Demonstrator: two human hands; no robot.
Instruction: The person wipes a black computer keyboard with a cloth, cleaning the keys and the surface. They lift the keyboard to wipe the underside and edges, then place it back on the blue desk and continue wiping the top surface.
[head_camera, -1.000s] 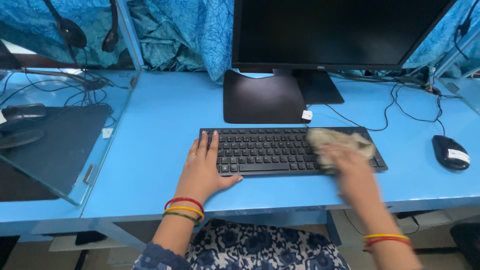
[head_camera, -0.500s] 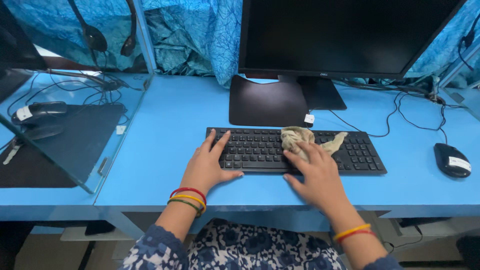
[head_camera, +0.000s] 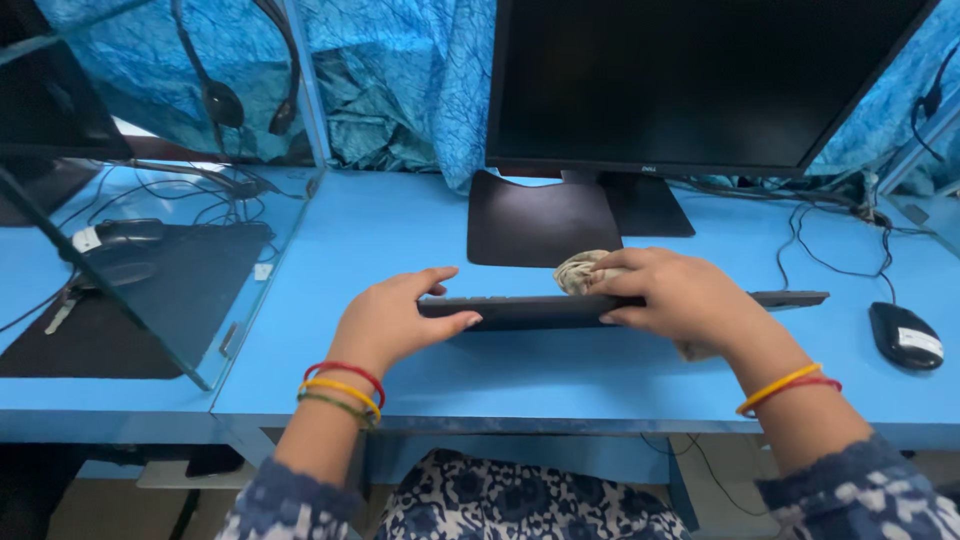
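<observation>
A black keyboard (head_camera: 540, 310) is tilted up on its edge above the blue desk (head_camera: 560, 370), so only its thin side shows. My left hand (head_camera: 395, 318) grips its left end, thumb under the front edge. My right hand (head_camera: 680, 295) grips the keyboard's middle and also holds a crumpled beige cloth (head_camera: 580, 270) against its far side. Both wrists wear coloured bangles.
A black monitor (head_camera: 690, 80) on its stand is right behind the keyboard, with a dark mouse pad (head_camera: 535, 220) beside the stand. A black mouse (head_camera: 905, 335) lies at right, cables behind it. A glass partition (head_camera: 200, 250) borders the left; headphones (head_camera: 225, 100) hang beyond it.
The keyboard lay flat while my right hand wiped its keys with the cloth, moving from right to middle. Now both hands have lifted and tipped the keyboard onto its edge.
</observation>
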